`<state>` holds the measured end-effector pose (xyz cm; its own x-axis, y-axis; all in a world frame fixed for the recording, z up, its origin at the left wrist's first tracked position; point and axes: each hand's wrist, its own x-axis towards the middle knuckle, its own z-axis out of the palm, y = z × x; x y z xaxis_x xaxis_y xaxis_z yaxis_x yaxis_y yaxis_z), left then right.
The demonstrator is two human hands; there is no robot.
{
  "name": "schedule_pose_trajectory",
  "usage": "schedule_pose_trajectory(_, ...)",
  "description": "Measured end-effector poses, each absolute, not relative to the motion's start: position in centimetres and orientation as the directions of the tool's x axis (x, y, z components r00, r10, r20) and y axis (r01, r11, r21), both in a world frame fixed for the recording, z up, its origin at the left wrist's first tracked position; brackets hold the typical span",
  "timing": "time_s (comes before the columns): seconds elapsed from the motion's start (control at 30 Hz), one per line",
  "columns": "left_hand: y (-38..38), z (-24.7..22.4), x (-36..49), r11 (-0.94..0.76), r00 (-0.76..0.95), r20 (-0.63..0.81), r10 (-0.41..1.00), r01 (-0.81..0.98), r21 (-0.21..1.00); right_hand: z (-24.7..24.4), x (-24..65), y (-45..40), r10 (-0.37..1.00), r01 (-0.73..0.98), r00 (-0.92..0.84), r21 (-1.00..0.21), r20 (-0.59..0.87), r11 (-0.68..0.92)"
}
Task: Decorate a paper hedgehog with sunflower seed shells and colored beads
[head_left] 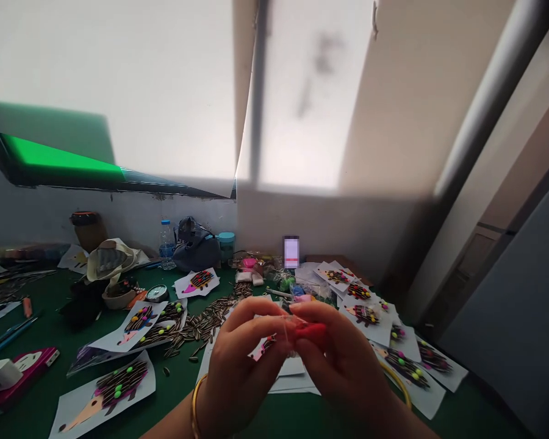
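Both hands meet in front of me, above white paper sheets (293,383) on the green table. My left hand (249,353) pinches the clear wrapping at the left side of a small red piece (312,332). Fingers of my right hand (341,350) close round the red piece from the right. The material looks soft, with a transparent film at its left end; its exact shape is partly hidden by the fingers. Under my left hand, part of a hedgehog picture (268,346) shows on the paper.
Sunflower seeds (210,317) lie in a pile left of my hands. Hedgehog cards (105,396) lie on both sides. Behind are a phone (291,252), a water bottle (166,247), a dark bag (196,250) and plastic packets. A pink power strip (27,378) sits at the left.
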<state>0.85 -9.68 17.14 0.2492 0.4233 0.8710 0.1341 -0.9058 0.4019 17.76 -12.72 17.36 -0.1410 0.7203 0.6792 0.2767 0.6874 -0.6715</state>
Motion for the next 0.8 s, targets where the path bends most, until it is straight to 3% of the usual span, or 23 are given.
schedule_pose_trajectory(0.17, -9.2, 17.2, 0.6, -0.913, 0.23, 0.952, 0.204, 0.394, 0.1, 17.6, 17.7, -12.6, 0.684, 0.377, -0.079, -0.613, 0.725, 0.694)
schedule_pose_trajectory(0.5, -9.3, 16.8, -0.4, -0.917, 0.317, 0.944, 0.088, 0.395, -0.047, 18.3, 17.0, -13.5, 0.873, 0.158, -0.17, -0.862, 0.458, 0.483)
schedule_pose_trajectory(0.8, -8.6, 16.7, -0.9, -0.919, 0.31, 0.942, 0.126, 0.393, -0.006, 17.4, 17.2, -12.4, 0.909, 0.086, -0.163, -0.913, 0.383, 0.4)
